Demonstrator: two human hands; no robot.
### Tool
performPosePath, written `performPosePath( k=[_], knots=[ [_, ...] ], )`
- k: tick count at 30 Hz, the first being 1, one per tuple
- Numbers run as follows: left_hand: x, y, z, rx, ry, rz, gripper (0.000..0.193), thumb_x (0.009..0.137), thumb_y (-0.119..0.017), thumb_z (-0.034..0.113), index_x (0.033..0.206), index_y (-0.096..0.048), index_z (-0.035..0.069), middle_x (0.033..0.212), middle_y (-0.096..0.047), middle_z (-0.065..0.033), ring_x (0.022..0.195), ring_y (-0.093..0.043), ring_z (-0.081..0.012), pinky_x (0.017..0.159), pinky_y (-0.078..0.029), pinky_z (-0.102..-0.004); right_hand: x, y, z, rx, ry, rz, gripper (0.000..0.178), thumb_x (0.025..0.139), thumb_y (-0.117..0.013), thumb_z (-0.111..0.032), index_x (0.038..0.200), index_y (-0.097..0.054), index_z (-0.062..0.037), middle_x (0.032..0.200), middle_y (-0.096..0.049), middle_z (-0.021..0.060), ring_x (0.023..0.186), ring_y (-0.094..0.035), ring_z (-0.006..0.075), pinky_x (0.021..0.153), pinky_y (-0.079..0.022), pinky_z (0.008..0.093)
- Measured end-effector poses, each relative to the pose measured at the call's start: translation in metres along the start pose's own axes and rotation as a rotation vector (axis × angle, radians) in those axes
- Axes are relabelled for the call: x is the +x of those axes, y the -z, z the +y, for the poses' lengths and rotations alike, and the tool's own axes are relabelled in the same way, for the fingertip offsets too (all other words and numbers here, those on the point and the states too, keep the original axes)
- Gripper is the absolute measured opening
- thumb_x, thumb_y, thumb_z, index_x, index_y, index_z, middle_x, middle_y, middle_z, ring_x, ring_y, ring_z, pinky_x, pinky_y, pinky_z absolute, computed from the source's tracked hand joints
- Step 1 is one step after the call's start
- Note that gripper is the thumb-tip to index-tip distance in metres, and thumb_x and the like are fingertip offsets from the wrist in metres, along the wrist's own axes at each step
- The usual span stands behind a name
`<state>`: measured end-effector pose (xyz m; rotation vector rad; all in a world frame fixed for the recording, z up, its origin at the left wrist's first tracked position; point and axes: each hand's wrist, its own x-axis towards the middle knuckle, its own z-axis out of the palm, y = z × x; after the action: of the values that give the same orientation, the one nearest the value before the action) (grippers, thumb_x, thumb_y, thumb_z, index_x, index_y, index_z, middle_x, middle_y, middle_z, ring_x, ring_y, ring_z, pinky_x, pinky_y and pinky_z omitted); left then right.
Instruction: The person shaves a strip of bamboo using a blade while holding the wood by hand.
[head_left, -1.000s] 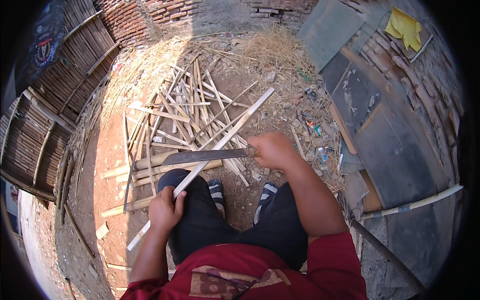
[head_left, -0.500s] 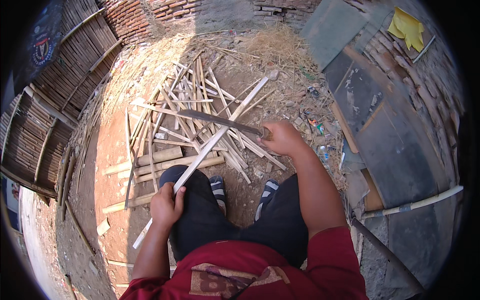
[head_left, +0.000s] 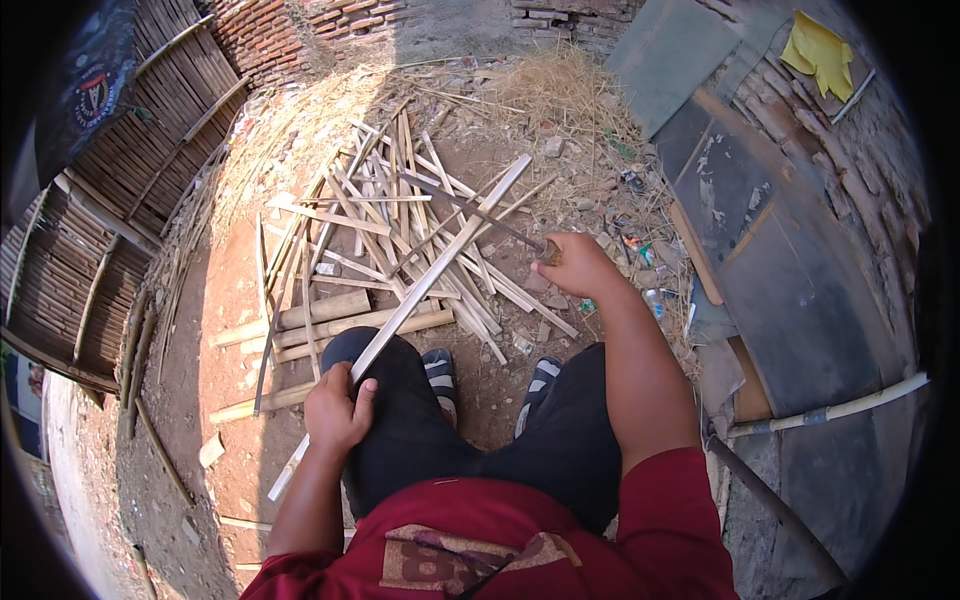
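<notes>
Bare earth (head_left: 235, 270) lies in front of a brick wall (head_left: 270, 50) at twelve o'clock, a heap of split strips (head_left: 390, 205) spread before it. A pale strip (head_left: 430, 280) is slanted from seven to one o'clock across the left thigh, gripped by the fingers of the left hand (head_left: 340, 408). In the past second the knife (head_left: 462, 205), its handle closed in the fingers of the right hand (head_left: 572, 263), has been carried outward, its tip swung from nine toward ten o'clock. A pass toward the strip's far end is suggested; blade contact cannot be confirmed edge-on.
</notes>
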<state>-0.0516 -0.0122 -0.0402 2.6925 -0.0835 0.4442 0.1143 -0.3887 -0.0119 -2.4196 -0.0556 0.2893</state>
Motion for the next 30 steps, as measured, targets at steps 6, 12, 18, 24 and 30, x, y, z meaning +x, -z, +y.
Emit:
performPosePath(
  k=[6, 12, 18, 24, 30],
  knots=[
    [0.002, -0.005, -0.003, 0.024, 0.075, -0.051, 0.043, 0.093, -0.068, 0.042, 0.11, -0.061, 0.003, 0.07, -0.063, -0.0158, 0.063, -0.063, -0.0383, 0.058, -0.048, -0.048, -0.012, -0.029, -0.006, -0.246, 0.345, 0.169, 0.033, 0.083, -0.076, -0.029, 0.11, -0.07, -0.0099, 0.093, -0.071, 0.0187, 0.092, -0.069, 0.0391, 0.079, -0.054, 0.0496],
    [0.003, 0.02, 0.006, -0.001, 0.125, -0.19, 0.059, 0.092, -0.07, 0.041, 0.134, -0.049, 0.005, 0.064, -0.059, -0.0123, 0.058, -0.062, -0.0349, 0.055, -0.047, -0.0456, 0.006, -0.021, 0.018, -0.186, 0.302, 0.15, 0.046, 0.082, -0.077, -0.033, 0.122, -0.069, -0.0112, 0.102, -0.072, 0.0211, 0.098, -0.068, 0.0395, 0.085, -0.054, 0.0486],
    [-0.015, 0.03, -0.007, -0.01, 0.168, -0.234, 0.075, 0.093, -0.069, 0.037, 0.15, -0.034, 0.003, 0.063, -0.057, -0.0123, 0.057, -0.062, -0.0333, 0.056, -0.047, -0.0441, 0.006, -0.023, 0.019, -0.281, 0.26, 0.096, 0.045, 0.081, -0.078, -0.035, 0.12, -0.07, -0.0133, 0.103, -0.072, 0.0207, 0.098, -0.069, 0.0388, 0.084, -0.055, 0.0486],
    [-0.031, 0.041, -0.017, 0.014, 0.193, -0.245, 0.078, 0.092, -0.07, 0.033, 0.151, -0.032, 0.001, 0.071, -0.061, -0.0149, 0.063, -0.064, -0.0342, 0.06, -0.049, -0.0445, -0.01, -0.057, -0.019, -0.386, 0.491, -0.075, 0.034, 0.08, -0.078, -0.036, 0.104, -0.069, -0.0136, 0.086, -0.071, 0.019, 0.087, -0.069, 0.0409, 0.077, -0.054, 0.0515],
    [-0.086, 0.089, -0.04, 0.301, 0.102, -0.295, 0.045, 0.09, -0.074, 0.031, 0.117, -0.057, -0.001, 0.083, -0.065, -0.0201, 0.071, -0.065, -0.0394, 0.064, -0.049, -0.0496, -0.01, -0.053, -0.012, -0.476, 0.375, -0.085, 0.033, 0.08, -0.078, -0.035, 0.105, -0.07, -0.0156, 0.091, -0.072, 0.0152, 0.092, -0.07, 0.0373, 0.077, -0.055, 0.0497]
  ],
)
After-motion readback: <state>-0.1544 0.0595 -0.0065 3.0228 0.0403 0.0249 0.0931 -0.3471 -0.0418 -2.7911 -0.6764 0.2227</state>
